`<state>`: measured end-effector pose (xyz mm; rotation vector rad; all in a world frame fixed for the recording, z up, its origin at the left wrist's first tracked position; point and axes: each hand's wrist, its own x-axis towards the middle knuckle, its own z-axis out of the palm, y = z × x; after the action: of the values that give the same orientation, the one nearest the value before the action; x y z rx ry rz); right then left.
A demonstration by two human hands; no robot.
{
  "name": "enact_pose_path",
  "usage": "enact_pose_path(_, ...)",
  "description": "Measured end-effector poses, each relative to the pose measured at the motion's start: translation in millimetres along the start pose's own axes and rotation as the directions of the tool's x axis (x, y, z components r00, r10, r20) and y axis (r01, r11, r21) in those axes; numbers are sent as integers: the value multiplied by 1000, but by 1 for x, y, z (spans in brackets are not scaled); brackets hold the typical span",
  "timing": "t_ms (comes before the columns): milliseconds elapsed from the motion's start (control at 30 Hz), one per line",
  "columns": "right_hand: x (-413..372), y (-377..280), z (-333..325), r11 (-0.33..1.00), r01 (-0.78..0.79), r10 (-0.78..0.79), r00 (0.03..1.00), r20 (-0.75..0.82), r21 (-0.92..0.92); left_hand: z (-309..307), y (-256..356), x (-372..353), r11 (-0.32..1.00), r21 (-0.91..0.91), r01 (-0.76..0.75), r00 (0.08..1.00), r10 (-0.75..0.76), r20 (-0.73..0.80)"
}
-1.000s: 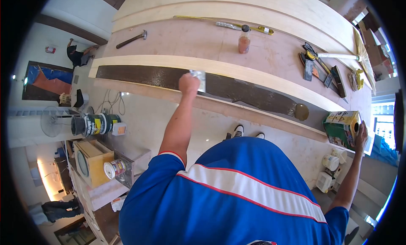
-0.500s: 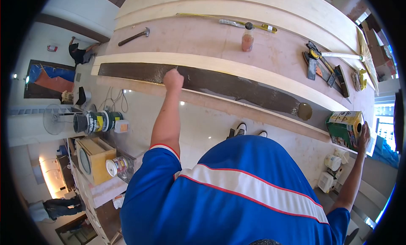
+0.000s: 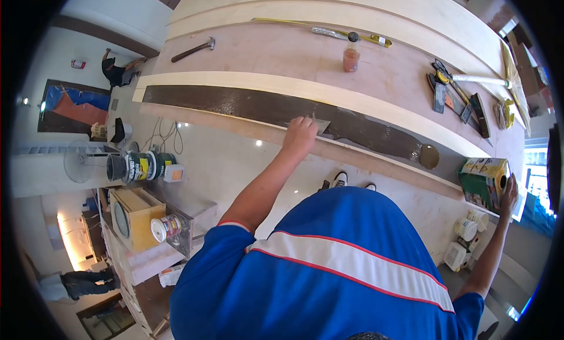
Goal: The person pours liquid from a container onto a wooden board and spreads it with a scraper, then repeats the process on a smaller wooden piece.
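Observation:
My left hand (image 3: 299, 134) grips a flat metal scraper (image 3: 320, 125) and presses it on the dark brown coating (image 3: 235, 105) spread along a long pale wooden board (image 3: 352, 102). The scraper sits near the middle of the board's near edge. My right hand (image 3: 506, 194) rests on a green and yellow tin can (image 3: 483, 178) that stands at the board's right end. A round brown blob (image 3: 429, 157) of the coating lies just left of the can.
On the workbench (image 3: 282, 52) beyond the board lie a hammer (image 3: 194, 49), a small bottle of orange liquid (image 3: 351, 52), a tape measure, hand tools (image 3: 455, 99) and a broom (image 3: 499, 78). Paint cans (image 3: 135, 167) and a wooden box (image 3: 136, 219) stand at the left on the floor.
My left hand slid the scraper first left along the dark strip, then back right toward the middle and the near edge. My right hand stayed on the can.

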<state>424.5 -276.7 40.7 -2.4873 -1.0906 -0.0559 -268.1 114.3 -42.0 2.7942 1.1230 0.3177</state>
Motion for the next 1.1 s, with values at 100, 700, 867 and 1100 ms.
enact_pose_path(100,-3,-15,-3,1000,-22,22,1000,-1,8,11,-21,-48,998,24,-66,982,69,-178)
enact_pose_path(700,-6,-7,-4,999,-21,22,1000,-4,31,25,-104,-2,988,62,142,956,-121,-268)
enact_pose_path(867,-8,-13,-5,999,-25,26,999,-24,23,32,-99,-14,999,-5,34,947,-34,-318)
enact_pose_path(1100,1,-9,-1,1000,-4,5,1000,-15,14,22,-115,12,993,12,121,969,-116,-216)
